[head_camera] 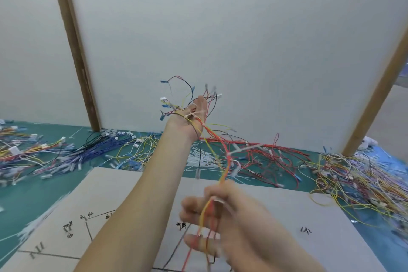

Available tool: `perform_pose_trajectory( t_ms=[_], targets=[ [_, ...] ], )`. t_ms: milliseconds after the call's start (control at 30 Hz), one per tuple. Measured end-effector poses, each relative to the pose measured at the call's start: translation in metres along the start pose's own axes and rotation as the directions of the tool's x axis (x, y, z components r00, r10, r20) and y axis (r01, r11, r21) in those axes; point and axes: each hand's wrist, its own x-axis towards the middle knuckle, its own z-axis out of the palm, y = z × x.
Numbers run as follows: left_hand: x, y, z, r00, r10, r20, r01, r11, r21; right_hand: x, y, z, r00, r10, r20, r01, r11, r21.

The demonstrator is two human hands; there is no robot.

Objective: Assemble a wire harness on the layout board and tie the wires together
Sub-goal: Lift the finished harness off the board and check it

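Holding the harness [223,150] stretched in the air above the board [287,216], the person has its far end in the left hand [189,121] at mid-frame and its near end in the right hand [220,216] at lower centre. The left grip is closed around the bundle where the branches fan out; the right grip pinches the trunk, though blur hides the exact finger positions.

The likeliest trouble is snagging: the loose branch ends and connectors splay out around the left hand, and the bench [26,201] behind is heaped with loose wires [364,174] at right and more at left. Lowering the harness carelessly could catch those and drag strays along. Pulling too hard between the hands could also strain a tie or tug a wire from its connector.

The harness is a slim trunk of red, orange and yellow wires, cinched at intervals with white ties [236,150], their tails sticking out untrimmed. Thin black wires and blue and white connectors sprout at its far end.
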Motion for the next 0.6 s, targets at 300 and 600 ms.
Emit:
perform_pose_trajectory(
  t_ms=[300,600],
  targets=[
    [-0.013,-0.004,-0.003,0.99,-0.022,0.137,0.014,0.998,0.058,-0.025,-0.043,-0.041,0.992,0.009,0.126,-0.056,0.925,0.376],
    [-0.015,-0.002,-0.002,0.896,-0.08,0.438,-0.026,0.972,0.233,-0.034,-0.033,-0.047,0.978,-0.139,-0.155,0.131,0.989,-0.065]
  ],
)
